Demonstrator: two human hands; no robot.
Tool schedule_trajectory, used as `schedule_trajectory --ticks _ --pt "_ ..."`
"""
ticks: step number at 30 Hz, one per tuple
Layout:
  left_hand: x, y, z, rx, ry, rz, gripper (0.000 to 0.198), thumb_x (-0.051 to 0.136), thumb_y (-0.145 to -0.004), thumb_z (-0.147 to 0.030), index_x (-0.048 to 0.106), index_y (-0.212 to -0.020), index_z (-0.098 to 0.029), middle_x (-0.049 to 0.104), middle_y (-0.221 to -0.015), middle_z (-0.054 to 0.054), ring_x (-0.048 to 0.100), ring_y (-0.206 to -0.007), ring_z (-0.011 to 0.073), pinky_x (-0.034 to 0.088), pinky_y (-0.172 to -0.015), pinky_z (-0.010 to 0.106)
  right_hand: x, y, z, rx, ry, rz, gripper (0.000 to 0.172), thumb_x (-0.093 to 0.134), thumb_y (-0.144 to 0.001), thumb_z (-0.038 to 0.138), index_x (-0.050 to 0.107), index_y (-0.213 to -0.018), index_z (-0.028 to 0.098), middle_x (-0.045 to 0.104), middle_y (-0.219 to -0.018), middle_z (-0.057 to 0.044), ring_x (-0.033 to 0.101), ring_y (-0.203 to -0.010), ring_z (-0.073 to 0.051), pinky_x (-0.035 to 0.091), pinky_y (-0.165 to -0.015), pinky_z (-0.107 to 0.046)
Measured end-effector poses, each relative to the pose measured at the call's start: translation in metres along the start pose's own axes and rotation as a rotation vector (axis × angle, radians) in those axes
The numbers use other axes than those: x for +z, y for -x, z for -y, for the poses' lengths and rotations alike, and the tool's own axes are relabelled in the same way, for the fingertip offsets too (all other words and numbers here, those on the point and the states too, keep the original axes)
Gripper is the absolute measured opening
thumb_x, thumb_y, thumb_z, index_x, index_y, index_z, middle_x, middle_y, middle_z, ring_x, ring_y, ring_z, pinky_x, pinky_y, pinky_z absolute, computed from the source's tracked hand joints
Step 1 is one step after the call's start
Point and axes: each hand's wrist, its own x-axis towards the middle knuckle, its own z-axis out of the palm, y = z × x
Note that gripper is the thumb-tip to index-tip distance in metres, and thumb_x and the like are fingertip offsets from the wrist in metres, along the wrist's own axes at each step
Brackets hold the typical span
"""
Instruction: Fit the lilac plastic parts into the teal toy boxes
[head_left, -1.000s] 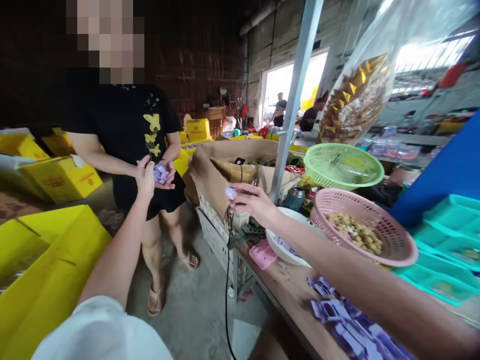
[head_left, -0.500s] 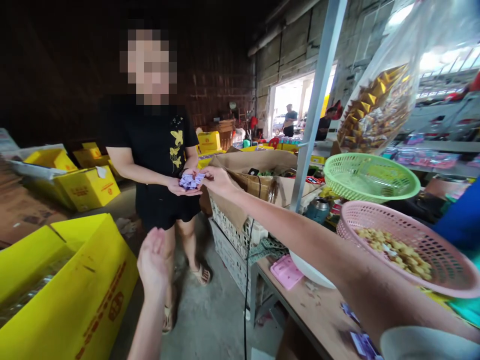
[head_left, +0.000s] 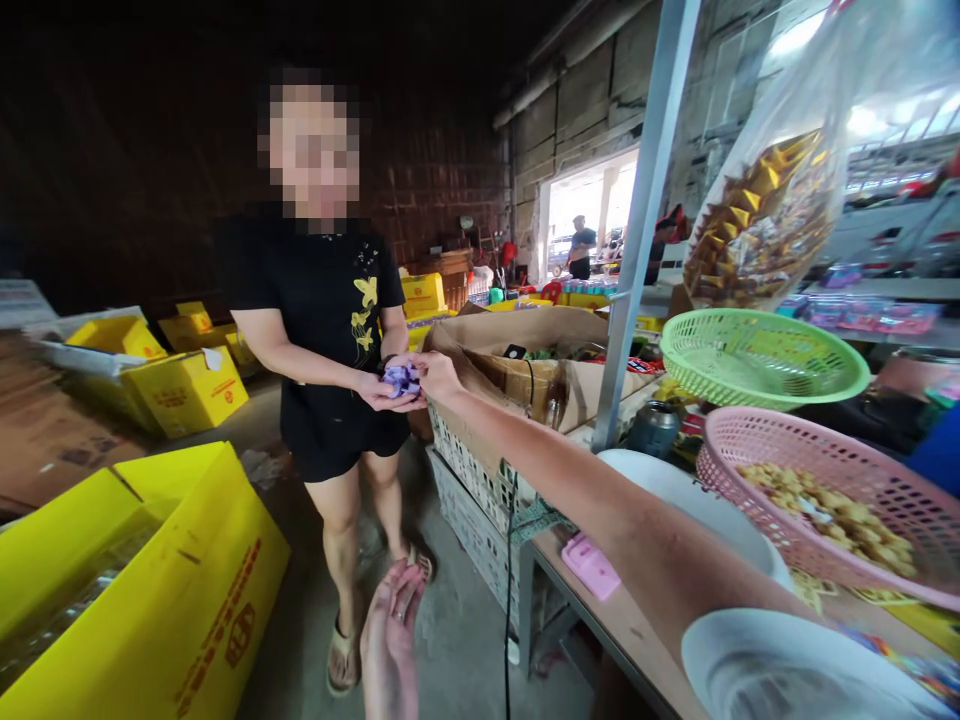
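The bare left hand (head_left: 391, 635), near the pile a second earlier, had dropped to seven o'clock, loosely open; the bare right hand (head_left: 439, 378) alone now met the small pale-purple pieces (head_left: 401, 378), cupped in a co-worker's hands (head_left: 377, 394) at nine o'clock. Whether its bunched fingers gripped one, I couldn't tell.

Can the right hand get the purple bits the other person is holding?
Yes, probably: the right hand is at the purple bits, and the other person's hands cup them from below, leaving the top open.
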Motion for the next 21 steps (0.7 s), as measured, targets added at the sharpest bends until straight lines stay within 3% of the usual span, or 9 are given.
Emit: schedule_trajectory --ticks 3,6,9,11,13,16,18,21 --pt "-0.001 0.001 0.002 0.012 0.0 0.02 0.055 0.085 -0.066 -0.06 0.082 -0.102 -0.018 0.081 -0.117 0.015 0.076 -0.113 0.0334 0.048 -0.122 0.054 -0.014 0.006 -0.003 -0.021 0.025 0.014 0.022 0.071 -0.102 0.035 0.072 -0.105 0.014 0.075 -0.103 -0.003 0.073 -0.093 -0.018 0.063 -0.087 -0.037" --pt "-0.017 -0.003 0.014 0.009 -0.058 -0.017 0.057 0.084 -0.063 -0.064 0.08 -0.099 -0.019 0.081 -0.112 0.015 0.077 -0.113 0.0356 0.049 -0.121 0.057 -0.047 0.015 -0.005 -0.056 0.056 -0.029 0.012 0.068 -0.097 0.019 0.078 -0.102 0.014 0.078 -0.102 -0.006 0.073 -0.095 -0.021 0.059 -0.094 -0.037" --pt "-0.04 -0.001 0.044 -0.016 -0.29 -0.094 0.055 0.079 -0.055 -0.074 0.077 -0.085 -0.028 0.08 -0.102 0.013 0.08 -0.107 0.0397 0.055 -0.112 0.058 -0.094 0.035 -0.01 -0.095 0.087 -0.064 0.027 0.059 -0.087 0.006 0.083 -0.099 0.012 0.08 -0.102 -0.01 0.073 -0.094 -0.023 0.056 -0.095 -0.035" --pt "-0.051 0.011 0.069 -0.058 -0.494 -0.034 0.051 0.075 -0.051 -0.081 0.073 -0.074 -0.036 0.078 -0.093 0.013 0.081 -0.096 0.0424 0.061 -0.096 0.058 -0.128 0.056 -0.016 -0.104 0.116 -0.059 0.03 0.057 -0.085 0.005 0.083 -0.098 0.012 0.08 -0.099 -0.01 0.072 -0.089 -0.022 0.055 -0.091 -0.034" --pt "-0.056 0.032 0.092 -0.126 -0.66 0.141 0.049 0.078 -0.046 -0.08 0.072 -0.069 -0.037 0.075 -0.083 0.015 0.08 -0.084 0.0443 0.062 -0.083 0.059 -0.163 0.082 -0.021 -0.071 0.153 -0.047 0.027 0.058 -0.085 0.007 0.083 -0.094 0.014 0.079 -0.094 -0.008 0.069 -0.084 -0.02 0.054 -0.09 -0.033" --pt "-0.049 0.071 0.117 -0.253 -0.85 0.509 0.047 0.085 -0.045 -0.071 0.074 -0.067 -0.03 0.072 -0.072 0.013 0.078 -0.075 0.04 0.063 -0.079 0.058 -0.215 0.123 -0.03 0.028 0.228 -0.039 0.023 0.061 -0.087 0.009 0.082 -0.093 0.017 0.076 -0.088 -0.003 0.067 -0.085 -0.018 0.052 -0.093 -0.032" --pt "-0.035 0.09 0.129 -0.329 -0.93 0.751 0.035 0.088 -0.048 -0.057 0.074 -0.064 -0.03 0.074 -0.074 0.011 0.074 -0.07 0.0308 0.062 -0.072 0.047 -0.247 0.15 -0.04 0.007 0.306 -0.034 0.025 0.058 -0.088 0.007 0.081 -0.092 0.017 0.075 -0.087 -0.002 0.068 -0.086 -0.016 0.053 -0.094 -0.031" --pt "-0.006 0.106 0.141 -0.336 -0.986 1.024 0.034 0.088 -0.052 -0.046 0.08 -0.077 -0.024 0.075 -0.084 0.008 0.064 -0.064 0.0202 0.056 -0.062 0.036 -0.289 0.195 -0.049 0.061 0.265 -0.083 0.028 0.053 -0.089 0.002 0.077 -0.095 0.015 0.073 -0.09 0.001 0.07 -0.085 -0.011 0.055 -0.089 -0.025"
